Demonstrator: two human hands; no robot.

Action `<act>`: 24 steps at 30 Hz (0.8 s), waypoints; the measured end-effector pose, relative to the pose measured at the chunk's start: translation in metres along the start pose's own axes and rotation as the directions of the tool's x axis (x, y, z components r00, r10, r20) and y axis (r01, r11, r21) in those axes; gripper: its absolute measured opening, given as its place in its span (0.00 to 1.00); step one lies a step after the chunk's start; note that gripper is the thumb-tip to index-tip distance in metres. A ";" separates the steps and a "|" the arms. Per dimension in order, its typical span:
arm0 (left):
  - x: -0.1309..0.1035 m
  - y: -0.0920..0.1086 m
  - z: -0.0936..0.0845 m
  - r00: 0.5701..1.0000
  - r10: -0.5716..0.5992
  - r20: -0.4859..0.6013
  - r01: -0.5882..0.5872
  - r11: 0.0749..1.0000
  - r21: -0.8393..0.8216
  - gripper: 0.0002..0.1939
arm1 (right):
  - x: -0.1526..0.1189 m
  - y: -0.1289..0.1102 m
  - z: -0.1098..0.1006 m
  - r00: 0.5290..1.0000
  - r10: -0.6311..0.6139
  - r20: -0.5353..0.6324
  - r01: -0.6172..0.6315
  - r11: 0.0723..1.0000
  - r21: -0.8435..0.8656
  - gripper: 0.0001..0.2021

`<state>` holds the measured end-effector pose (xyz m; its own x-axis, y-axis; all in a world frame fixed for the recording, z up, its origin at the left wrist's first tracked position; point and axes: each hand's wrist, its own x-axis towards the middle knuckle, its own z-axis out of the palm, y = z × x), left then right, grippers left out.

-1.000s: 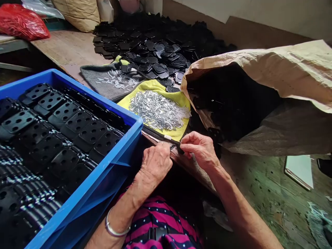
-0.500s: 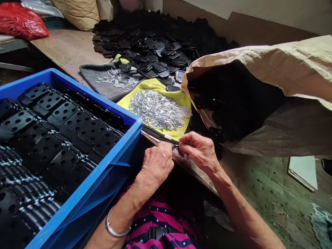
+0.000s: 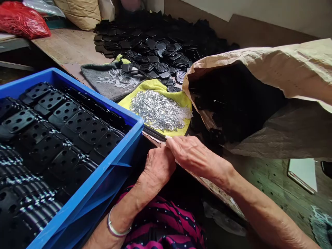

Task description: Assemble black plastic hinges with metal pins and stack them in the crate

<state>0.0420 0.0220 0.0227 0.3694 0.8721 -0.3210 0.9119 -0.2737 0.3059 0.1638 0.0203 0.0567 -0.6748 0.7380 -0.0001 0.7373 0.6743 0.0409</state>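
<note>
Watching remotely, I see the left hand (image 3: 160, 164) and right hand (image 3: 193, 152) meeting at the near edge of a brown wooden tabletop (image 3: 74, 43), fingers curled in and touching; I cannot tell whether they pinch anything, as the knuckles block my view. Just beyond, small silvery metal pins (image 3: 157, 110) lie heaped on a bright yellow cloth (image 3: 155, 84). Left of the hands, a blue plastic crate (image 3: 121, 144) holds black, perforated flat pieces (image 3: 67, 110).
</note>
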 end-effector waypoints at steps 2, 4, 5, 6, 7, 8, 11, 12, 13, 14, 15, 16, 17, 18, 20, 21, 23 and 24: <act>0.000 -0.002 0.001 0.999 0.036 -0.003 -0.036 0.999 0.004 0.15 | -0.003 -0.003 0.005 0.997 -0.060 -0.046 0.058 0.997 -0.052 0.11; -0.002 -0.004 0.001 0.998 0.061 -0.032 -0.061 0.998 -0.002 0.15 | -0.009 -0.006 0.016 0.984 -0.072 -0.164 0.065 0.997 -0.046 0.11; -0.003 -0.005 0.002 0.997 0.062 -0.052 -0.063 0.998 -0.007 0.15 | -0.013 -0.006 0.022 0.972 -0.056 -0.228 0.058 0.998 0.000 0.11; -0.004 -0.006 0.002 0.996 0.055 -0.073 -0.056 0.998 -0.013 0.16 | -0.017 -0.005 0.028 0.957 -0.014 -0.289 0.038 0.996 0.080 0.11; -0.005 -0.008 0.003 0.995 0.041 -0.094 -0.044 0.999 -0.025 0.16 | -0.019 -0.003 0.034 0.942 0.064 -0.330 -0.002 0.983 0.186 0.10; -0.005 -0.010 0.003 0.993 0.027 -0.113 -0.033 0.998 -0.049 0.15 | -0.020 0.002 0.038 0.923 0.171 -0.345 -0.064 0.952 0.300 0.10; -0.006 -0.019 0.006 0.987 0.018 -0.157 -0.061 0.961 -0.271 0.11 | -0.013 0.025 0.045 0.829 0.481 -0.286 -0.325 0.830 0.454 0.09; -0.006 -0.022 0.008 0.988 0.018 -0.154 -0.078 0.916 -0.393 0.10 | -0.008 0.034 0.047 0.807 0.534 -0.251 -0.407 0.812 0.419 0.07; -0.008 -0.024 0.010 0.991 0.009 -0.135 -0.079 0.847 -0.526 0.08 | -0.001 0.043 0.049 0.809 0.552 -0.201 -0.465 0.811 0.356 0.07; -0.009 -0.027 0.012 0.995 -0.005 -0.095 -0.059 0.752 -0.656 0.08 | 0.005 0.050 0.050 0.824 0.550 -0.138 -0.502 0.821 0.271 0.08; -0.011 -0.029 0.015 0.999 -0.018 -0.035 -0.016 0.634 -0.773 0.08 | 0.012 0.055 0.051 0.839 0.540 -0.064 -0.522 0.833 0.181 0.09; -0.014 -0.030 0.017 0.999 -0.019 0.035 0.040 0.495 -0.868 0.10 | 0.018 0.058 0.053 0.846 0.532 0.006 -0.530 0.842 0.102 0.09; -0.017 -0.031 0.020 0.995 -0.002 0.098 0.092 0.348 -0.933 0.12 | 0.023 0.060 0.053 0.847 0.528 0.060 -0.530 0.847 0.038 0.09; -0.019 -0.031 0.023 0.989 0.026 0.143 0.135 0.202 -0.970 0.14 | 0.027 0.060 0.053 0.844 0.527 0.098 -0.528 0.849 -0.010 0.09; -0.025 -0.032 0.028 0.981 0.078 0.179 0.184 -0.059 -0.981 0.17 | 0.033 0.057 0.052 0.838 0.529 0.132 -0.526 0.848 -0.060 0.10; -0.027 -0.032 0.030 0.978 0.099 0.186 0.201 -0.171 -0.964 0.19 | 0.034 0.056 0.051 0.838 0.528 0.139 -0.524 0.849 -0.070 0.10; -0.031 -0.034 0.032 0.967 0.158 0.202 0.247 -0.360 -0.900 0.23 | 0.036 0.055 0.048 0.840 0.519 0.162 -0.510 0.855 -0.095 0.10; -0.033 -0.035 0.032 0.959 0.198 0.204 0.273 -0.436 -0.858 0.26 | 0.037 0.056 0.047 0.845 0.506 0.174 -0.495 0.862 -0.105 0.10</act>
<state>0.0041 -0.0101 -0.0063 0.5716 0.6990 -0.4297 -0.4504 0.7050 0.5478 0.1815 0.0866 0.0122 -0.1917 0.9695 -0.1528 0.9669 0.2133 0.1400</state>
